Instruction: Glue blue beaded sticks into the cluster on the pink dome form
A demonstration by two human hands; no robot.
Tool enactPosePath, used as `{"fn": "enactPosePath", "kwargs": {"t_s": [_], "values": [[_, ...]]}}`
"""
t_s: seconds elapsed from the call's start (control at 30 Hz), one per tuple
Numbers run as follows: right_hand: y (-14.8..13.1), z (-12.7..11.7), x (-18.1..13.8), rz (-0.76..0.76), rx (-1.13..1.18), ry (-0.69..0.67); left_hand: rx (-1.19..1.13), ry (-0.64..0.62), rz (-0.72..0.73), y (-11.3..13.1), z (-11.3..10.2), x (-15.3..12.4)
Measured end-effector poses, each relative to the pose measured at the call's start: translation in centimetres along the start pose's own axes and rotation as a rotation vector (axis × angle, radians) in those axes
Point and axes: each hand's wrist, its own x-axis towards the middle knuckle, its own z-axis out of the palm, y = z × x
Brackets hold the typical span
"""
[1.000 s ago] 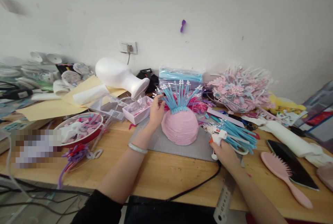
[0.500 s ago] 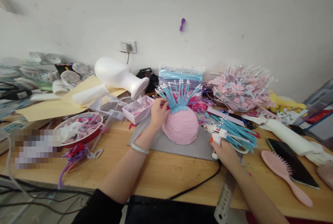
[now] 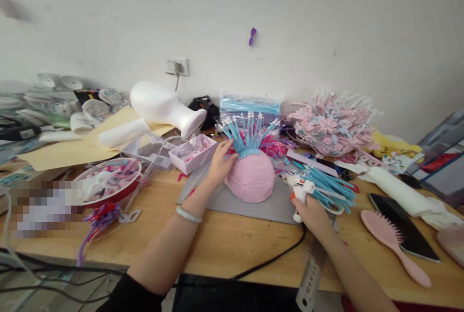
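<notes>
A pink ridged dome (image 3: pixel 251 179) sits on a grey mat (image 3: pixel 221 201). Blue pipe cleaner stems (image 3: pixel 250 133) with white bead tips fan upward from its top, bound by a blue band at the base. My left hand (image 3: pixel 219 164) is at the left side of the dome, fingertips against the leftmost stems and the thumb apart from the forefinger. In my right hand (image 3: pixel 313 213) is a white glue gun (image 3: pixel 302 193) with an orange trigger, right of the dome. Its nozzle points up and left, near a bundle of loose blue stems (image 3: pixel 331 188).
A black cord (image 3: pixel 268 263) runs from the glue gun across the wooden table. A steel ruler (image 3: pixel 310 278) overhangs the front edge. Right lie a pink hairbrush (image 3: pixel 384 230) and a dark tablet (image 3: pixel 409 234). Behind are a white foam head (image 3: pixel 159 104) and a pink box (image 3: pixel 192 152).
My left fingers have spread from a pinch and lowered slightly along the stems' base. My right hand still holds the glue gun in about the same place. The view has shifted slightly.
</notes>
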Motion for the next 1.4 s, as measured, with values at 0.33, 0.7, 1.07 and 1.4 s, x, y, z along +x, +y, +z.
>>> {"fn": "enactPosePath", "kwargs": {"t_s": [0.33,0.7,1.07,1.4], "values": [[0.0,0.0,0.0,-0.002,0.0,0.001,0.026,0.004,-0.034,0.0,0.0,-0.2],[-0.2,-0.2,-0.2,0.028,-0.003,-0.025,0.095,-0.044,0.029,-0.8,-0.1,-0.1],[-0.2,-0.2,-0.2,0.016,0.016,-0.01,0.091,-0.085,0.038,-1.0,-0.3,-0.1],[0.1,0.1,0.0,0.015,0.035,-0.002,0.071,-0.1,0.035,-0.8,-0.2,-0.1]]}}
